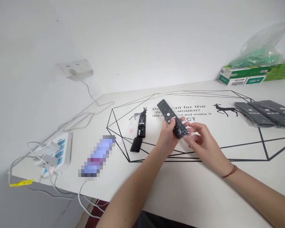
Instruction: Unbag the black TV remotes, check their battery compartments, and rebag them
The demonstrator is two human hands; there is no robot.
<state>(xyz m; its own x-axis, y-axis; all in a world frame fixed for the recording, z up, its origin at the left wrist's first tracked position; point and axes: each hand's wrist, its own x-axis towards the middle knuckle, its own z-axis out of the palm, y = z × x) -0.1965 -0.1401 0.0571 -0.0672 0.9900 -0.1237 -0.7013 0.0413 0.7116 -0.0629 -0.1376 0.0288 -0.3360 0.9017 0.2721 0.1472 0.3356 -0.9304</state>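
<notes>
A black remote control (167,111) is tilted above the table, its button side up. My left hand (168,136) grips it from below, thumb on the buttons. At the remote's lower end, my right hand (201,139) pinches a clear plastic sleeve (189,135) between thumb and fingers. Left of my hands lies a second remote control (141,123), turned over with its battery compartment uncovered. Just below it rests a black battery cover (136,144), separate or nearly touching; I cannot tell which.
Several plastic-wrapped remotes (263,114) lie at the right. Behind them, green boxes (245,76) carry a clear bag (258,57). A pixelated phone (98,156) and a white power strip (66,152) with cables are at left. A socket (76,68) sits on the wall.
</notes>
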